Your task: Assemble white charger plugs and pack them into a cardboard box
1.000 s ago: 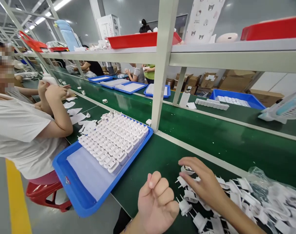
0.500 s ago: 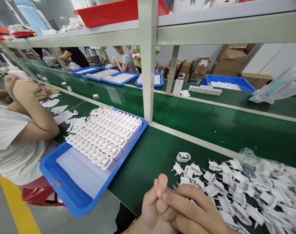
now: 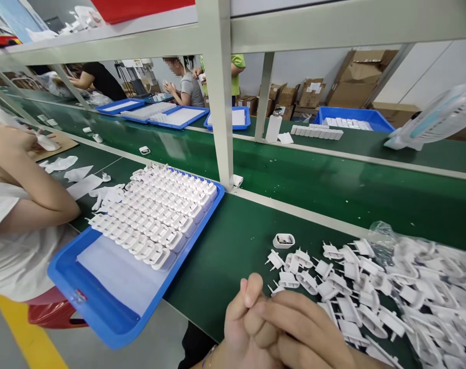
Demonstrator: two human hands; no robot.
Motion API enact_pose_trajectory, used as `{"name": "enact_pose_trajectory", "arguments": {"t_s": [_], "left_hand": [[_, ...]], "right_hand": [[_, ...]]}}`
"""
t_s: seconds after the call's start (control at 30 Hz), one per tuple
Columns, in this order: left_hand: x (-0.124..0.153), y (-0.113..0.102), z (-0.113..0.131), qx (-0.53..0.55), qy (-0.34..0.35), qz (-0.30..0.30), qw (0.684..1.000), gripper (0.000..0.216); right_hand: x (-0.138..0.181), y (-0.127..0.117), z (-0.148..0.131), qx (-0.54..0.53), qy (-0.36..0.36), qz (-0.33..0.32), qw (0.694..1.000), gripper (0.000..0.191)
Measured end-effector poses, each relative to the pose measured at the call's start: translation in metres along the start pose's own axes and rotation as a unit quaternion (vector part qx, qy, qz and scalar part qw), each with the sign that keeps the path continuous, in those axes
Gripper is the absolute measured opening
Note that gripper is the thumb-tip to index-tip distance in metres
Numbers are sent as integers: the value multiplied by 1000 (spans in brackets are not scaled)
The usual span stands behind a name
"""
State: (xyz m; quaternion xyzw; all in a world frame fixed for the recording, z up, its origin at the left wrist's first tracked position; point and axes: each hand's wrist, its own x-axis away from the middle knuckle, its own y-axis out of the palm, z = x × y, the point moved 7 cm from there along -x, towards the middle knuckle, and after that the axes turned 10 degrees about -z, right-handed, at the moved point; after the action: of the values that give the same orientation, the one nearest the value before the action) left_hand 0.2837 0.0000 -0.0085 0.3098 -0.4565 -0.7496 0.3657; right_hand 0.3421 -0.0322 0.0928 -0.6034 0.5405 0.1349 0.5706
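My left hand [image 3: 242,323] is at the bottom middle, closed, its thumb and bent fingers pressed together. Against it lies my right hand [image 3: 308,328], its fingers curled over the left fingers. Whatever they may hold between them is hidden. Just beyond and to the right spreads a pile of white plug pieces with metal pins [image 3: 350,287]. One white oval charger housing [image 3: 283,241] sits behind the pile, its opening showing parts inside. To the left, a blue tray [image 3: 141,328] holds rows of white charger housings [image 3: 156,215] on a white sheet.
A shelf post [image 3: 219,102] rises behind the tray. Past a pale rail runs a green conveyor belt [image 3: 313,184]; a white housing [image 3: 237,180] lies by the post. Clear plastic bagging [image 3: 384,238] is at the right. A co-worker's bent arm [image 3: 44,179] rests at the left.
The view has shifted slightly, moving the scene up and left. A white housing now shows beside the post. The co-worker's hands at left have moved; my hands keep nearly the same pose.
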Motion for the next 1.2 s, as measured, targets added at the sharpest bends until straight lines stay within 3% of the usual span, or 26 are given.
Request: {"name": "enact_pose_trajectory", "arguments": {"t_s": [0.1, 0.2, 0.27, 0.33, 0.37, 0.43, 0.53, 0.67, 0.77, 0.9, 1.0, 1.07, 1.13, 1.2], "left_hand": [[-16, -2, 18, 12, -1, -19, 1000, 40], [-50, -31, 52, -174, 19, 43, 984, 41], [-80, -58, 79, -370, 68, 93, 922, 36], [-108, -84, 95, -540, 99, 147, 823, 33], [-120, -96, 97, -575, 106, 160, 795, 31], [-138, -114, 95, -616, 109, 167, 762, 28], [-147, -123, 86, -649, 89, 128, 745, 24], [-147, -125, 82, -665, 70, 100, 737, 17], [-147, -128, 84, -670, 76, 108, 731, 9], [-148, -120, 78, -715, 102, 64, 689, 23], [-146, -109, 64, -745, 96, -12, 660, 36], [-146, -107, 57, -746, 80, -43, 660, 39], [-147, -108, 52, -740, 54, -56, 668, 41], [-147, -109, 49, -738, 23, -76, 671, 46]], "right_hand": [[-5, -5, 37, 20, 61, -74, 995, 7], [-6, -2, 116, 34, 235, -166, 957, 6], [-2, 10, 175, 50, 327, -220, 918, 17], [-3, 29, 228, 66, 366, -261, 891, 28], [-5, 39, 250, 80, 378, -273, 881, 34], [-11, 64, 287, 105, 396, -307, 859, 46], [-27, 99, 319, 125, 387, -345, 846, 61], [-47, 129, 342, 150, 369, -384, 833, 59], [-54, 131, 348, 179, 363, -414, 816, 50], [-51, 106, 328, 217, 351, -449, 792, 33], [-26, 83, 302, 236, 363, -529, 730, 38], [-5, 71, 285, 226, 375, -574, 692, 47], [12, 62, 271, 185, 380, -590, 687, 57], [22, 53, 262, 133, 382, -578, 708, 63]]}}
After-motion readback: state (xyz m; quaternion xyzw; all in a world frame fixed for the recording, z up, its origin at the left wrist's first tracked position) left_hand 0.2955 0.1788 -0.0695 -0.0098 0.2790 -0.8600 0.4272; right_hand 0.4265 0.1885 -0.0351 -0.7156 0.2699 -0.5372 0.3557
